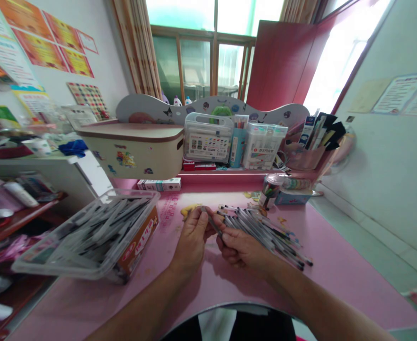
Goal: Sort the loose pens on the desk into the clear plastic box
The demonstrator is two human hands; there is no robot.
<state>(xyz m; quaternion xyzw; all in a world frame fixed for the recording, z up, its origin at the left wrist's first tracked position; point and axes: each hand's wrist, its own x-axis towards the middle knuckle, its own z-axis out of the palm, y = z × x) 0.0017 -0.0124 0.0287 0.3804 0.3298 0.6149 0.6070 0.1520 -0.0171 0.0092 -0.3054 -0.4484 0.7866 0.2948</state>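
Both hands meet over the middle of the pink desk, pinching one slim grey pen (214,226) between them. My left hand (191,237) grips its upper end near the thumb tip, and my right hand (239,246) closes on its lower end. The pen slants down to the right; my fingers cover both its ends. Just right of my right hand lies a loose pile of pens (261,229), clear-barrelled with dark tips. To the left stands a clear plastic box (137,195) with many pens or clear pen parts heaped in it.
The pink desk (339,279) carries a round clear jar (271,189) of pens and a blue box (293,197) at the back right. Behind, a shelf holds a cream lidded bin (140,151), marker cases (208,142) and a pen holder (306,154). A cluttered red shelf (27,213) stands left.
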